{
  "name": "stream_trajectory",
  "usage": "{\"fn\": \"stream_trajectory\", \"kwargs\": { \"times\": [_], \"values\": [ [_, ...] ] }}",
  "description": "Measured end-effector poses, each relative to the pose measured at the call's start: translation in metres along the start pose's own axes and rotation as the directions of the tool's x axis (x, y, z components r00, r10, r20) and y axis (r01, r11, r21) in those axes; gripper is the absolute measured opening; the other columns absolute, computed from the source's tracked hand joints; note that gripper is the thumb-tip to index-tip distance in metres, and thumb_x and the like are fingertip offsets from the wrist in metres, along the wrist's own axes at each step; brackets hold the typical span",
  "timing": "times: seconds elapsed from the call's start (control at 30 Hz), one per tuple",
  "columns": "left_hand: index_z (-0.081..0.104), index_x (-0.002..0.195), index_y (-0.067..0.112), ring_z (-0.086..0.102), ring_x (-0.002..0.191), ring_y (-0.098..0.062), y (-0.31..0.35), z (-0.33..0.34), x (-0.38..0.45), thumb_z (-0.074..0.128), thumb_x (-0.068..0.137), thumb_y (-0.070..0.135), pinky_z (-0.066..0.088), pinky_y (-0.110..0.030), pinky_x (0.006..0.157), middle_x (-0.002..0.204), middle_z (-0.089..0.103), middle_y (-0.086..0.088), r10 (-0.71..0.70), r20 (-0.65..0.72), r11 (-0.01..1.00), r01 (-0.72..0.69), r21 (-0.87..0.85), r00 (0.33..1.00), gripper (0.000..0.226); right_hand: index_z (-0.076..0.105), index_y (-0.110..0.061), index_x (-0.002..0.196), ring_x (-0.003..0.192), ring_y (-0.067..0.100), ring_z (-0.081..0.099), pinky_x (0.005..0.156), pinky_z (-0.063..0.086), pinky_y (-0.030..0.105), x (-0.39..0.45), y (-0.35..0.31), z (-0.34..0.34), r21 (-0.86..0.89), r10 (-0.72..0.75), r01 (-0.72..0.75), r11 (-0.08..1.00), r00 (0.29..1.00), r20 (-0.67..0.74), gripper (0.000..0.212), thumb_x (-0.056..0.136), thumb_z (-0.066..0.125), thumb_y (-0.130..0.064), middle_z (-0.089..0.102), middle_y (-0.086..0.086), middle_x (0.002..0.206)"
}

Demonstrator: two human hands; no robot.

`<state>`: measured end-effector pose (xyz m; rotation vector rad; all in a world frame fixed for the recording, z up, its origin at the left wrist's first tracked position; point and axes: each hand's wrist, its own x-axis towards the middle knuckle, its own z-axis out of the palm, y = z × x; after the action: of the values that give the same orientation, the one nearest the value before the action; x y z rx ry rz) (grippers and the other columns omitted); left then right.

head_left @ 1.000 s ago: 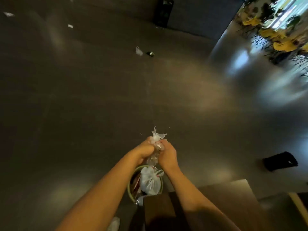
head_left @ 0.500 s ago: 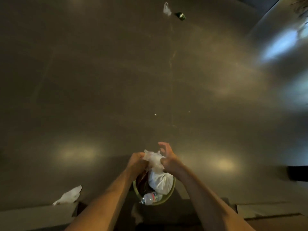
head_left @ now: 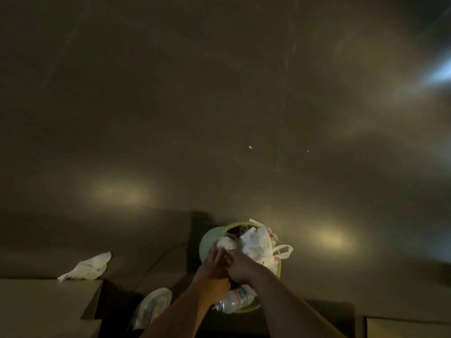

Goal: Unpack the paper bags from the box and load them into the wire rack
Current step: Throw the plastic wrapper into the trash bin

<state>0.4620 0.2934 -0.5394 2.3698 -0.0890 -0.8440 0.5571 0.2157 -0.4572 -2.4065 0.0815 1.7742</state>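
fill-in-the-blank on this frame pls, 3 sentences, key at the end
1. Both hands, left and right, meet over the rim of a light ____ bin.
2. A clear plastic ____ lies at the near edge of the bin, just below the hands.
3. A crumpled white plastic bag lies on the floor to the ____ of the bin.

Missing words: green; bottle; left

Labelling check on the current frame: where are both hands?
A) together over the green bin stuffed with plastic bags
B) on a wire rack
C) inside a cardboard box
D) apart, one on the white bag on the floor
A: the left hand and right hand meet above the green bin, pressing crumpled plastic in beside the white bags.
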Motion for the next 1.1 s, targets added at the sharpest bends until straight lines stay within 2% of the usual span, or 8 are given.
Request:
{"fn": "stream_trajectory", "kwargs": {
  "times": [0.2,0.47,0.53,0.63,0.77,0.9,1.0,1.1],
  "values": [
    [0.007,0.161,0.017,0.005,0.153,-0.038,-0.004,0.019,0.026,0.061,0.096,0.027,0.005,-0.057,0.124,0.166,0.007,-0.014,-0.022,0.167,0.885,-0.059,0.462,0.986,0.085,0.051,-0.028,0.132,0.104,0.016,0.055,0.090,0.049,0.034,0.021,0.009,0.008,-0.019,0.020,-0.020,1.000,1.000,-0.009,0.037,0.097,0.052,-0.016,0.055,-0.001,0.117],
    [0.032,0.153,0.012,0.037,0.138,-0.040,0.005,0.016,0.043,0.065,0.093,0.021,0.022,-0.055,0.118,0.150,0.038,-0.019,-0.133,0.247,0.840,-0.024,0.543,0.960,0.069,0.063,-0.024,0.121,0.101,0.019,0.062,0.092,0.052,0.034,0.009,-0.004,-0.021,-0.031,-0.085,0.083,0.996,0.994,-0.074,0.028,0.096,0.053,-0.016,0.064,0.002,0.114],
    [0.027,0.156,0.012,0.032,0.143,-0.040,0.005,0.014,0.036,0.066,0.094,0.022,0.014,-0.064,0.120,0.153,0.036,-0.019,-0.142,0.185,0.852,0.024,0.524,0.973,0.074,0.064,-0.023,0.117,0.099,0.020,0.062,0.093,0.054,0.037,-0.007,-0.009,-0.030,0.013,-0.072,0.074,0.997,0.994,-0.082,0.029,0.093,0.053,-0.012,0.064,0.001,0.109],
    [0.033,0.153,0.008,0.027,0.147,-0.041,0.012,-0.005,0.026,0.066,0.092,0.016,0.015,-0.073,0.114,0.155,0.036,-0.021,-0.150,0.166,0.896,0.062,0.440,0.975,0.070,0.060,-0.025,0.107,0.093,0.019,0.060,0.073,0.051,0.029,-0.037,-0.013,-0.047,0.091,-0.115,0.123,0.988,0.990,-0.087,0.023,0.093,0.056,-0.008,0.063,0.001,0.099],
    [0.037,0.148,-0.003,0.017,0.148,-0.050,0.028,-0.022,0.012,0.059,0.097,0.010,0.025,-0.074,0.112,0.156,0.031,-0.029,-0.188,0.187,0.920,0.107,0.377,0.964,0.057,0.063,-0.025,0.102,0.084,0.023,0.063,0.055,0.046,0.026,-0.065,-0.015,-0.064,0.190,-0.076,0.107,0.976,0.984,-0.164,0.033,0.087,0.050,0.001,0.068,0.014,0.114],
    [0.020,0.159,0.009,0.012,0.152,-0.044,0.039,-0.039,0.003,0.052,0.102,0.023,0.021,-0.069,0.117,0.165,0.013,-0.022,-0.218,0.165,0.962,0.183,0.202,0.962,0.067,0.067,-0.032,0.087,0.074,0.023,0.063,0.055,0.048,0.029,-0.086,-0.016,-0.066,0.239,-0.048,0.101,0.966,0.975,-0.219,0.036,0.079,0.049,-0.003,0.071,0.018,0.108],
    [0.028,0.156,0.016,0.006,0.154,-0.039,0.038,-0.045,-0.002,0.061,0.096,0.028,0.016,-0.075,0.114,0.165,0.015,-0.015,-0.095,0.070,0.989,0.087,0.119,0.993,0.070,0.065,-0.034,0.084,0.076,0.028,0.066,0.060,0.048,0.034,-0.105,-0.017,-0.064,0.244,-0.056,0.112,0.963,0.973,-0.224,0.033,0.075,0.048,-0.008,0.071,0.020,0.107],
    [0.022,0.157,0.025,0.006,0.153,-0.040,0.031,-0.049,-0.007,0.066,0.091,0.025,0.021,-0.066,0.118,0.166,-0.002,-0.011,0.007,0.012,0.995,-0.008,0.098,1.000,0.079,0.064,-0.035,0.084,0.085,0.033,0.070,0.061,0.047,0.037,-0.116,-0.017,-0.063,0.233,-0.057,0.113,0.966,0.970,-0.236,0.035,0.080,0.047,-0.005,0.071,0.020,0.106]
  ]
}}
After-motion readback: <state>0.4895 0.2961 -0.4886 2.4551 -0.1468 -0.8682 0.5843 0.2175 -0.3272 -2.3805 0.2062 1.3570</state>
